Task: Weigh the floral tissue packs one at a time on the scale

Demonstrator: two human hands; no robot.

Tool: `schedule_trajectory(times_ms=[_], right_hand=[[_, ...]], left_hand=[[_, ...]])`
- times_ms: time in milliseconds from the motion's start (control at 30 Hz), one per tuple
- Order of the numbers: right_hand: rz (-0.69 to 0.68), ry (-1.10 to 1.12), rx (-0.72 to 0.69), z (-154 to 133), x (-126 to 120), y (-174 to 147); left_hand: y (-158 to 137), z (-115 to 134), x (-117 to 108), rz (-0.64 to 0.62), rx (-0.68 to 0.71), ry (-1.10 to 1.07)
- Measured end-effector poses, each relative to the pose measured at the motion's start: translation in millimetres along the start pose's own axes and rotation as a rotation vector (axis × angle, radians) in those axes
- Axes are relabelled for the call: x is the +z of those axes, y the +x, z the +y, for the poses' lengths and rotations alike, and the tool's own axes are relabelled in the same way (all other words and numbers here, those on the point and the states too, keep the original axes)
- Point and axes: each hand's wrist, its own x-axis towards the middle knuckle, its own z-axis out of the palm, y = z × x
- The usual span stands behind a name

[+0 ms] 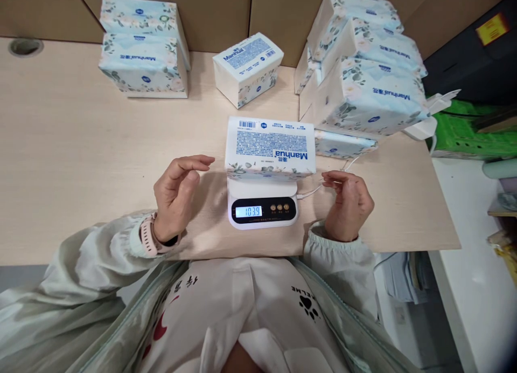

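In the middle of the frame we see one pack (270,141), printed "Manhua" with a barcode, on the white scale (262,190), whose display reads 103.9. Our left hand (177,195) and right hand (348,203) are beside it, each grip loosely half spread, holding nothing. More Manhua packs (379,101) are stacked at upper right.

We've got the digital scale (264,203) front-center on our tabletop (81,146), upper tissue pack (270,146) on it. Left hand (177,198) to its left, right hand (348,203) to its right, both apart from it. Behind: single tissue pack (250,66) mid, pack group (143,66) left, pack pile (363,87) right.
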Motion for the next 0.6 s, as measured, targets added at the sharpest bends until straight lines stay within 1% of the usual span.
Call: schedule_trajectory(times_ms=[400, 600], right_hand=[[-0.053, -0.046, -0.058, 1.1, 0.1, -0.8], [-0.1, -0.096, -0.122, 1.4, -1.5, -1.4]], left_hand=[[0.2, -1.1, -0.6, -0.015, 0.001, 0.004], [-0.1, -0.4, -2.0, -0.042, 0.012, 0.002]])
